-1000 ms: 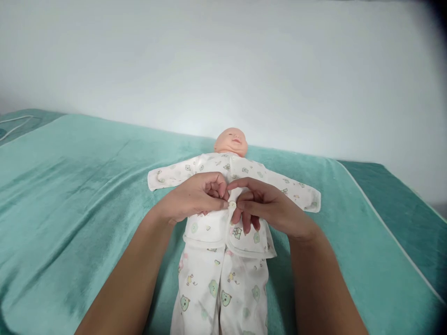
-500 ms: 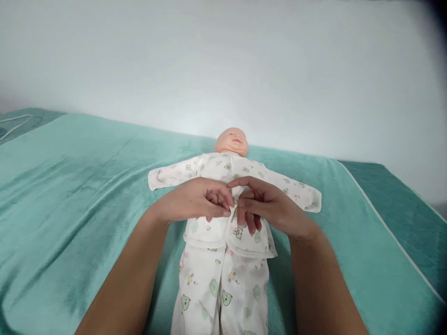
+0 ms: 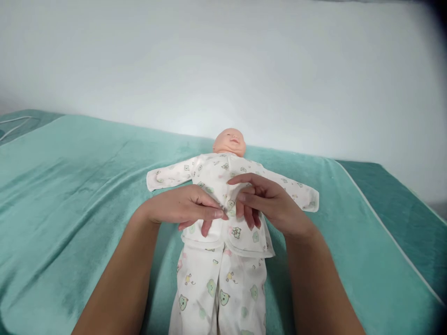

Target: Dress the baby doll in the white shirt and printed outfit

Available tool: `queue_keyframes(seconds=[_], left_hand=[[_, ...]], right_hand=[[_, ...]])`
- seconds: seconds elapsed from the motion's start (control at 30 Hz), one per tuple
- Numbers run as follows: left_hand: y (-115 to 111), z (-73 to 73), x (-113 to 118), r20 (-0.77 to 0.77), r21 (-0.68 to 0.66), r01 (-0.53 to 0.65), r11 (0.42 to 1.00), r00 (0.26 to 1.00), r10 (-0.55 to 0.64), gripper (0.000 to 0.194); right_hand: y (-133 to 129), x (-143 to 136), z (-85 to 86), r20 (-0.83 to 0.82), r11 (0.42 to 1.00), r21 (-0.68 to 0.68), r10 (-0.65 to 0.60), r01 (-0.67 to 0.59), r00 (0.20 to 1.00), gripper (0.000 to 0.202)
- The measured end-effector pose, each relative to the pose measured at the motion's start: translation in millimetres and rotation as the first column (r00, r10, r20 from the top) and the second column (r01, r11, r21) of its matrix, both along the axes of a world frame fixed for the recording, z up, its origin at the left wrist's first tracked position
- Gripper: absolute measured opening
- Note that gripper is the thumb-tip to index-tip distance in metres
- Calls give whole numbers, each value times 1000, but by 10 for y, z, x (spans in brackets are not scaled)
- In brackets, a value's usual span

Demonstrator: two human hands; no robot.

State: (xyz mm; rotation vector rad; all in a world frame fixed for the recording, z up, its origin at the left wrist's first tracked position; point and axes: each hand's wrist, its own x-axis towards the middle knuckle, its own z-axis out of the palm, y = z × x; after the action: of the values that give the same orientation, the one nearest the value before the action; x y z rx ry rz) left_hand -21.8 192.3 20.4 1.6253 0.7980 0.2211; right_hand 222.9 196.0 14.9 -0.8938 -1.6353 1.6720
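A baby doll (image 3: 229, 142) lies on its back with both arms spread out. It wears a white printed shirt (image 3: 213, 170) and matching pants (image 3: 240, 288). Over the lower front of the shirt is my left hand (image 3: 190, 207), thumb and forefinger pinched together near the middle opening. What sits between those fingertips is too small to tell. My right hand (image 3: 267, 202) is at the other side of the opening, its thumb pressed toward the curled fingers and its forefinger stretched out over the chest. Whatever it may pinch is hidden.
Under the doll spreads a light green blanket (image 3: 91, 186) with soft folds. Darker green cloth (image 3: 380, 186) shows at the right edge, and a white cord (image 3: 16, 123) lies at the far left. A white wall (image 3: 223, 65) rises behind.
My left hand has moved a little left and down, away from my right hand, and its lower fingers have loosened. The right hand stays nearly in place. The gap between them is wider.
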Motion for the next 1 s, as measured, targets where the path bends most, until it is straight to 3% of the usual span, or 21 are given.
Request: queue_keyframes(seconds=[0.07, 0.1, 0.17, 0.2, 0.27, 0.33, 0.43, 0.5, 0.63, 0.77, 0.83, 0.93, 1.0], left_hand=[[5, -46, -18, 100, -28, -52, 998, 994, 54, 34], [11, -72, -18, 173, -24, -112, 993, 978, 114, 32], [35, -127, 7, 350, 6, -311, 951, 891, 289, 26], [55, -156, 29, 436, 14, -428, 904, 816, 380, 23], [109, -221, 81, 542, 10, -640, 769, 650, 533, 18], [182, -302, 121, 540, 37, -799, 600, 521, 661, 16], [303, -451, 130, 451, 221, -912, 346, 410, 793, 16], [377, -551, 114, 396, 397, -882, 254, 414, 820, 17], [469, -692, 84, 268, 716, -677, 170, 492, 828, 26], [456, -777, 48, 131, 837, -511, 198, 539, 832, 39], [415, -826, -3, 79, 858, -465, 217, 538, 839, 43], [328, -921, -141, 12, 871, -442, 213, 454, 891, 46], [262, -986, -261, -24, 865, -455, 210, 381, 924, 50]], right_hand=[[14, -33, -44, -140, 975, 92, -188, 202, 972, 14], [23, -54, -68, -212, 934, 141, -294, 327, 932, 12], [40, -100, -116, -275, 814, 254, -457, 522, 846, 15], [46, -122, -138, -253, 762, 329, -499, 558, 829, 19], [52, -159, -172, -158, 700, 491, -514, 519, 843, 26], [52, -186, -191, -97, 677, 602, -465, 424, 880, 31], [46, -200, -194, -86, 683, 663, -337, 307, 937, 33], [41, -190, -187, -82, 693, 674, -274, 256, 958, 33], [9, -157, -173, -64, 739, 640, -221, 210, 973, 32], [-58, -177, -152, -2, 806, 565, -213, 177, 977, 33], [-87, -170, -148, -56, 848, 498, -180, 184, 982, 30], [-112, -9, -211, -214, 893, 355, -210, 276, 954, 18], [-118, 240, -333, -274, 831, 296, -399, 472, 875, 13]])
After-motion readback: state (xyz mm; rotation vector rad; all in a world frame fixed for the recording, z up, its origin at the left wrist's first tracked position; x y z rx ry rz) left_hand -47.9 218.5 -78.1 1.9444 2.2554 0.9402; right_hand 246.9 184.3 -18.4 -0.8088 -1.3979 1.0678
